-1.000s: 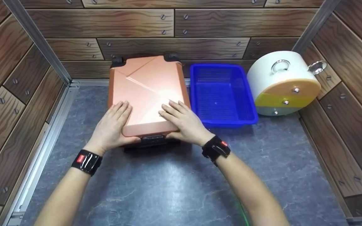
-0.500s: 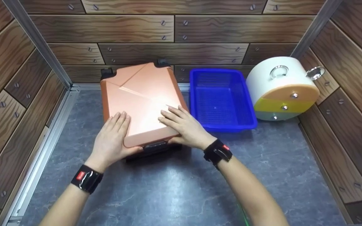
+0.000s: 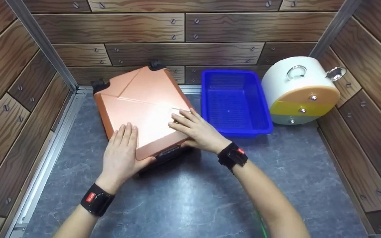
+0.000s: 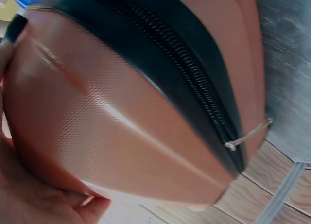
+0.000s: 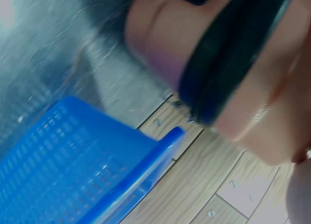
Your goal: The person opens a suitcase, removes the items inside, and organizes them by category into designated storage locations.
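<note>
Suitcase (image 3: 144, 110) has turned, far end swung left; blue basket (image 3: 235, 105) stays put.

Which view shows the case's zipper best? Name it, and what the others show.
The left wrist view: the zipper runs through it close up, teeth distinct, metal pull visible. The right wrist view shows only its blurred dark band; in the head view it can't be made out.

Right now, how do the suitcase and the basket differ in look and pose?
The suitcase is copper-pink; the basket is blue. The suitcase looks larger than the basket. The suitcase has a solid top; the basket is open above. The suitcase sits askew to the back wall; the basket, nearly square. Both rest on the grey surface.
</note>
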`<state>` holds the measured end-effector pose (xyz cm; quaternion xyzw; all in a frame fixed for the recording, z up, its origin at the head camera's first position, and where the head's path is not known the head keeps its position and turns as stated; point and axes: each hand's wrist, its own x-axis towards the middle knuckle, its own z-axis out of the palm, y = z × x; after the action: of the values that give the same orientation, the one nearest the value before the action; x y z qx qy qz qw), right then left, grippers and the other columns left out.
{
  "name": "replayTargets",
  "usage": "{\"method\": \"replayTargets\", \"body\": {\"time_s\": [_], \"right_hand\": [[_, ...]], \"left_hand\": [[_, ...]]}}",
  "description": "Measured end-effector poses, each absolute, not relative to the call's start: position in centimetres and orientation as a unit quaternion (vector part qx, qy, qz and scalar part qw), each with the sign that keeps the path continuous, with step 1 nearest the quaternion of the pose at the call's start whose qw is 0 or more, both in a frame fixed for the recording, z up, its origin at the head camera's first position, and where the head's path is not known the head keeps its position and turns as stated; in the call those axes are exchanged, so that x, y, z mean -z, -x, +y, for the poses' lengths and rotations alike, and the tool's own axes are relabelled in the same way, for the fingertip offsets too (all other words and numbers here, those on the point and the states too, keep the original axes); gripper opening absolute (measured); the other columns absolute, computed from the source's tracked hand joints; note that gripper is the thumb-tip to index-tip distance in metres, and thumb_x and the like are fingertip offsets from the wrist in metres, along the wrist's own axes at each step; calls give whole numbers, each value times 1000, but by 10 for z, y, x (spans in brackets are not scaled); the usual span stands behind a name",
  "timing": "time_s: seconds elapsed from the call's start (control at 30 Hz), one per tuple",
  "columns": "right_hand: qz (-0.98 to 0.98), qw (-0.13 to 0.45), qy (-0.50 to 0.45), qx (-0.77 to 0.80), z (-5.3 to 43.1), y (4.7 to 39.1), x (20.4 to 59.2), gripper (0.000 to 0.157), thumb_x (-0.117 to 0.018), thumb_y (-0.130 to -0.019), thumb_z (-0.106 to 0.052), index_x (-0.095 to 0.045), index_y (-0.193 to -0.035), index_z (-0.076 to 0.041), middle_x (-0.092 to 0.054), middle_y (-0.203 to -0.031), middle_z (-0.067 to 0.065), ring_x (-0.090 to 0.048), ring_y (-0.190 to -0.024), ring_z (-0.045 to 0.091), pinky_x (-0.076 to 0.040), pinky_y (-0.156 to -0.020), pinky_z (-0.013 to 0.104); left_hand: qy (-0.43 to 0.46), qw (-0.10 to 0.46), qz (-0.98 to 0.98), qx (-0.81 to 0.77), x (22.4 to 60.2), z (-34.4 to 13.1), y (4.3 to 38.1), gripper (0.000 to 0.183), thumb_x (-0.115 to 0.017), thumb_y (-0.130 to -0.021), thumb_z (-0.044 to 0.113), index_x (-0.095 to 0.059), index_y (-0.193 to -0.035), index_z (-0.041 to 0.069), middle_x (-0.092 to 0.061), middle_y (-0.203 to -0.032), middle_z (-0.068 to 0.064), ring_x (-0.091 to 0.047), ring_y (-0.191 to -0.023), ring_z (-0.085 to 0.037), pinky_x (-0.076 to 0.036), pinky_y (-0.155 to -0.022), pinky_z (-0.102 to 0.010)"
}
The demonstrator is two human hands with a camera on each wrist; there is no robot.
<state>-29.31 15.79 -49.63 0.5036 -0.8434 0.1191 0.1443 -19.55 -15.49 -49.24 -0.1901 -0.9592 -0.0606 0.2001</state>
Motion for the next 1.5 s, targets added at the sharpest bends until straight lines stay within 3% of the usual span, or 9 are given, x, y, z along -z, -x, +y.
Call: {"method": "replayTargets", "body": {"time_s": [0.27, 0.6, 0.8, 0.93, 1.1, 1.17, 1.23, 1.33, 1.5], "right_hand": [[-828, 186, -518, -112, 170, 308, 505, 82, -77, -89, -40, -37, -160, -27, -27, -167, 8, -19, -154, 32, -14, -124, 55], [-853, 198, -469, -114, 178, 321, 512, 74, -74, -93, -39, -39, -159, -31, -26, -168, 4, -20, -154, 30, -29, -120, 48], [-878, 169, -430, -125, 171, 313, 505, 77, -73, -94, -22, -35, -161, -27, -22, -169, 7, -18, -155, 32, -30, -119, 50], [-895, 158, -400, -121, 158, 297, 497, 78, -64, -89, -14, -34, -161, -18, -22, -168, 11, -18, -154, 34, -20, -123, 51], [-897, 142, -401, -120, 125, 263, 488, 64, -52, -103, -42, -37, -158, -13, -21, -168, 12, -17, -155, 32, -10, -125, 50], [-891, 135, -418, -112, 109, 246, 488, 69, -45, -104, -56, -37, -158, -14, -19, -168, 10, -15, -155, 30, -9, -125, 49], [-884, 129, -439, -97, 92, 231, 490, 78, -40, -101, -66, -33, -159, -14, -17, -169, 9, -11, -156, 28, -7, -125, 48], [-869, 148, -466, -76, 74, 215, 497, 87, -40, -98, -72, -28, -161, -14, -18, -169, 10, -12, -156, 29, -7, -125, 49], [-852, 204, -476, -78, 66, 208, 507, 90, -51, -95, -71, -32, -161, -12, -27, -166, 10, -18, -155, 31, -11, -124, 52]], "left_hand": [[174, 198, -964, 27, 490, -143, 177, 111, -57, -84, 78, -37, -153, -7, -35, -157, -30, -32, -146, -45, -24, -121, -54], [190, 178, -965, 32, 484, -135, 155, 113, -58, -81, 83, -39, -155, 0, -36, -157, -29, -36, -143, -47, -33, -113, -59], [236, 179, -949, 107, 474, -168, 176, 82, -60, -93, 65, -49, -150, 8, -44, -156, -17, -42, -140, -40, -29, -116, -59], [231, 226, -936, 138, 473, -204, 209, 58, -59, -100, 45, -55, -141, 5, -49, -149, -16, -42, -138, -37, -24, -119, -58], [128, 216, -953, 171, 468, -246, 254, 61, -48, -106, 45, -43, -152, 5, -29, -163, -17, -21, -151, -38, -4, -124, -55], [89, 195, -959, 187, 466, -261, 267, 68, -43, -107, 48, -30, -160, 8, -13, -169, -12, -5, -155, -35, 6, -124, -50], [71, 182, -959, 207, 467, -274, 279, 69, -40, -107, 50, -26, -162, 10, -8, -170, -11, 1, -156, -33, 9, -123, -48], [60, 165, -956, 236, 472, -287, 288, 68, -35, -108, 50, -26, -162, 9, -11, -169, -14, 0, -156, -35, 8, -123, -49], [56, 152, -951, 264, 478, -297, 286, 63, -33, -110, 44, -34, -158, 4, -24, -166, -19, -18, -150, -48, -9, -122, -60]]}}
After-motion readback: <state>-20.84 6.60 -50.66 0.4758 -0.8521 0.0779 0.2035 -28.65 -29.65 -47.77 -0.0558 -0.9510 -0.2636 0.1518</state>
